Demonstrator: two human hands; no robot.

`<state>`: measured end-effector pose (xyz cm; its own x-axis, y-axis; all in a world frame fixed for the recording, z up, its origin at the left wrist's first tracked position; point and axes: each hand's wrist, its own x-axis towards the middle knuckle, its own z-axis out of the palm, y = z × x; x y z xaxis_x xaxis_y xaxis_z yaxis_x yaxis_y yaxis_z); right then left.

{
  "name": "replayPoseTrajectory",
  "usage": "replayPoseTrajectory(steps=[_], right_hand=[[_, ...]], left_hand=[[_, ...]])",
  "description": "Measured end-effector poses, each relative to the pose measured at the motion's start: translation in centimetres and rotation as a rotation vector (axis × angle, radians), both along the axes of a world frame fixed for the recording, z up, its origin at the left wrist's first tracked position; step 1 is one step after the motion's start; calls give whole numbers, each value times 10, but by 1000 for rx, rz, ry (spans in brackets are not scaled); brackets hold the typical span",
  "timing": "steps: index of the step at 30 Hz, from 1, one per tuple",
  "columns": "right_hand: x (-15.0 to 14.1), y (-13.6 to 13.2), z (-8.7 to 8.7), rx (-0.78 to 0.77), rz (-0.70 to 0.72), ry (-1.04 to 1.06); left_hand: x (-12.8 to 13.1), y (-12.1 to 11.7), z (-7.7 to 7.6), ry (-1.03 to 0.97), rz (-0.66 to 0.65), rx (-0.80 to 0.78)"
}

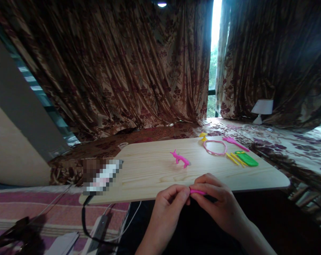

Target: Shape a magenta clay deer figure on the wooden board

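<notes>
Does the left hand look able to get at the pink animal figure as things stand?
Probably yes: the pink animal figure stands just beyond the left hand, with nothing visible between them. That hand is pinching at a small pink piece, though, so it may need to let go first.

The held piece (197, 192) is pink, the curtains (139, 71) brown, seemingly purple-flowered.

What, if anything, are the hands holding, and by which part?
A small pink piece, pinched in the right hand near the end facing the left hand. The left hand is at that end, but whether it grips cannot be told.
</notes>
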<state>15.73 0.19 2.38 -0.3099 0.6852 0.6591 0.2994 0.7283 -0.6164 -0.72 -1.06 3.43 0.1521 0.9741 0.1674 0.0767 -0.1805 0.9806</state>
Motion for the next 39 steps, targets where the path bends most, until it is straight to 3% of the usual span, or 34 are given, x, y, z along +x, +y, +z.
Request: replayPoseTrajectory(steps=[12, 39], right_hand=[[0, 1, -3, 62, -21, 38], [-3, 4, -2, 21, -8, 54]], left_hand=[[-3, 3, -4, 9, 39, 36], [0, 4, 0, -56, -2, -7]])
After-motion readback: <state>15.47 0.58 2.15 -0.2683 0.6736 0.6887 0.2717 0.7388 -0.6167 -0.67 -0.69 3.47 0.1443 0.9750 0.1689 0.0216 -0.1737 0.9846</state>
